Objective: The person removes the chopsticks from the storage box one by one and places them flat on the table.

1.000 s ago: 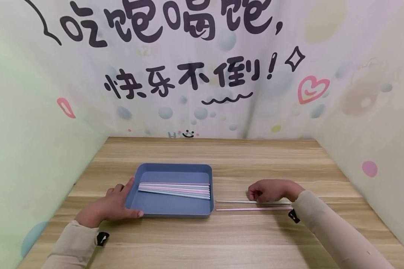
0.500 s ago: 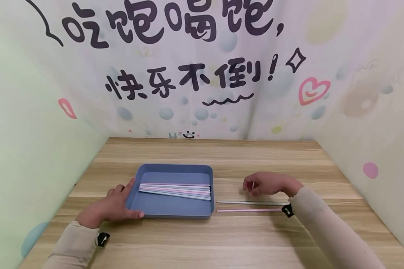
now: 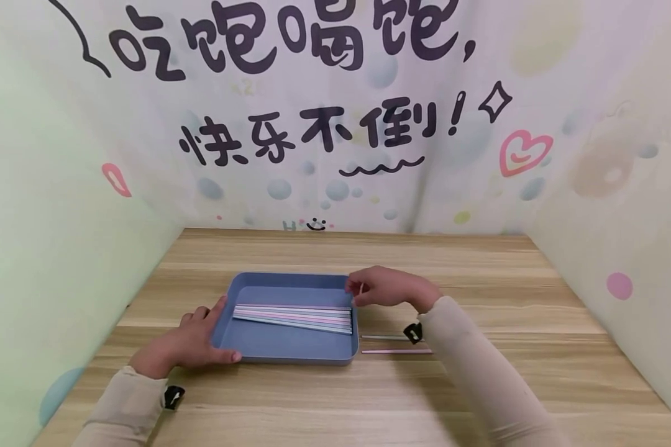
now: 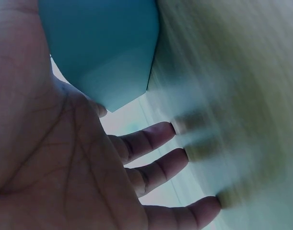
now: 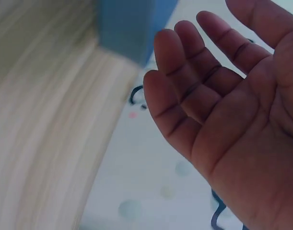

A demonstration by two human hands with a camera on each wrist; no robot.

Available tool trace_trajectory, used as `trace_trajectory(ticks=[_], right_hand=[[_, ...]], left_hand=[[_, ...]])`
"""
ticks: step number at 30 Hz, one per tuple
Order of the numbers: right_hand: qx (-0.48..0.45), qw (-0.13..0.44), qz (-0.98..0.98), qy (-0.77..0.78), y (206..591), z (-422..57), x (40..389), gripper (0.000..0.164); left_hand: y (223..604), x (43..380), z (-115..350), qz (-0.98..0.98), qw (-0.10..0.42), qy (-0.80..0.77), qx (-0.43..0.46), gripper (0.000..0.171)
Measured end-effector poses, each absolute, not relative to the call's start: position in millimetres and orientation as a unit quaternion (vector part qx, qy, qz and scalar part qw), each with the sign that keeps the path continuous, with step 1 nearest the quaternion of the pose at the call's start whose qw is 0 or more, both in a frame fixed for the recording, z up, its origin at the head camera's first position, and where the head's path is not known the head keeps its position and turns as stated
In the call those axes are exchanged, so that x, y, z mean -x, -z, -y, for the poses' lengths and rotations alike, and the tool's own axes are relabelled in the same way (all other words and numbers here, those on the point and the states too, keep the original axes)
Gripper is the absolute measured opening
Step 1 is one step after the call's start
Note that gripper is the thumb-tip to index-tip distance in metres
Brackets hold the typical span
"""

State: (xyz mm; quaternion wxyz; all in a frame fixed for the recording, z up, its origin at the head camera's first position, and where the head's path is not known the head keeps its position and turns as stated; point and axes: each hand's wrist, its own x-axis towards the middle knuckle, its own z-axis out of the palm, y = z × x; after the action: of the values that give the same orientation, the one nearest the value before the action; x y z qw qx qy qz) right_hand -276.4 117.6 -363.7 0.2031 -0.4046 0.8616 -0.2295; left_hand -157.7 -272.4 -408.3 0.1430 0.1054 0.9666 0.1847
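A blue tray (image 3: pixel 285 349) sits on the table, with a bundle of pale and pink chopsticks (image 3: pixel 296 315) lying lengthwise in it. My left hand (image 3: pixel 192 344) rests at the tray's left end, thumb along the front edge and index finger along the side. The left wrist view shows its other fingers extended at the table. At the tray's back right corner hovers my right hand (image 3: pixel 388 287); its fingers are loosely bent around nothing in the right wrist view. Right of the tray lie a pale chopstick (image 3: pixel 383 338) and a pink chopstick (image 3: pixel 394 352), partly hidden by my right forearm.
The wooden table (image 3: pixel 313 406) meets a back wall (image 3: pixel 257 205) printed with large dark lettering. Side walls rise on the left and right. A black device (image 3: pixel 413 333) is strapped at my right wrist, above the loose chopsticks.
My right hand has lifted away from the two loose chopsticks and moved left to the tray's back right corner. My left hand keeps its place at the tray.
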Motion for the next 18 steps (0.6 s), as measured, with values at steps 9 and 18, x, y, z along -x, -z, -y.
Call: trace_trajectory(ticks=[9, 18], right_hand=[[0.404, 0.198, -0.849, 0.277, 361, -69, 285, 0.015], [0.407, 0.197, -0.837, 0.308, 379, -39, 289, 0.025]], left_hand=[[411, 158, 273, -0.967, 0.137, -0.184, -0.108, 0.126], [409, 157, 270, -0.969, 0.138, -0.178, -0.103, 0.126]])
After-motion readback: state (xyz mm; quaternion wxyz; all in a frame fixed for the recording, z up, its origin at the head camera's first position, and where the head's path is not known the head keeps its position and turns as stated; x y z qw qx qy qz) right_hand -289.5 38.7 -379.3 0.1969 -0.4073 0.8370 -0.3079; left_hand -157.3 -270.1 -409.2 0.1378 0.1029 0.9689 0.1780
